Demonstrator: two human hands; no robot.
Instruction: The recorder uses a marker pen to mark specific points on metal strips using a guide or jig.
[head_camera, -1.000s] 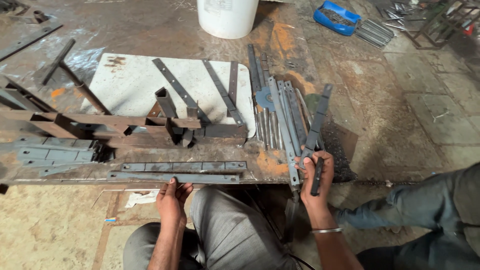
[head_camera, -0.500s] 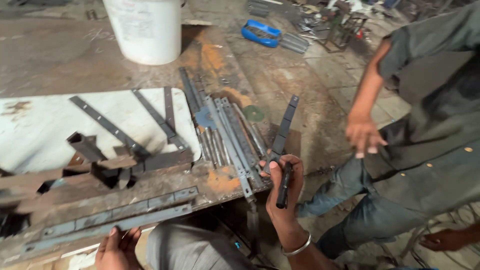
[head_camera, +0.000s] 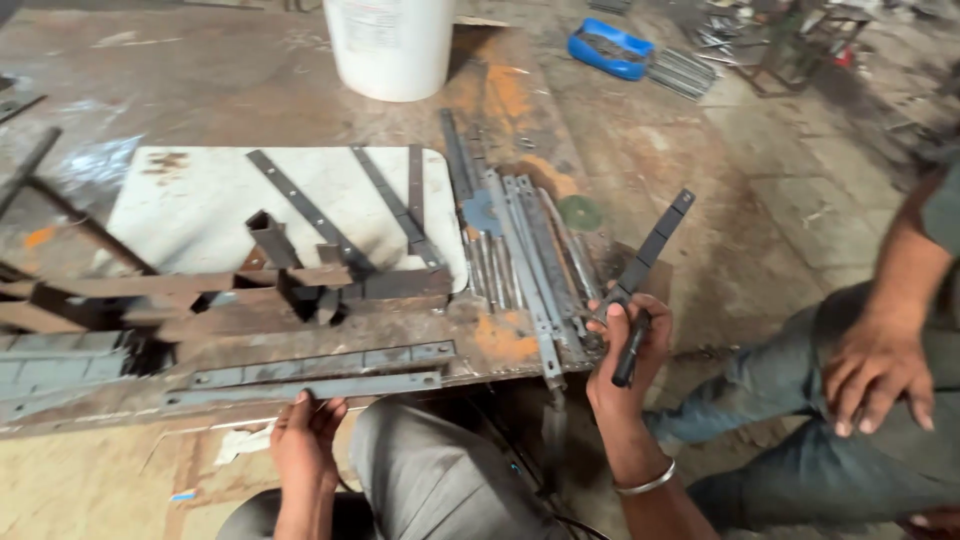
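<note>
Flat steel bar (head_camera: 648, 250) juts off the worktable's (head_camera: 200, 90) right edge, our right hand (head_camera: 622, 350) still clenched round it, while our left hand (head_camera: 305, 435) now curls, seemingly empty, under the front edge.

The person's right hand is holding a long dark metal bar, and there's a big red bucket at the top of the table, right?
Not quite. The head view shows the bucket is white, not red. The right hand does hold a long dark metal bar.
</note>
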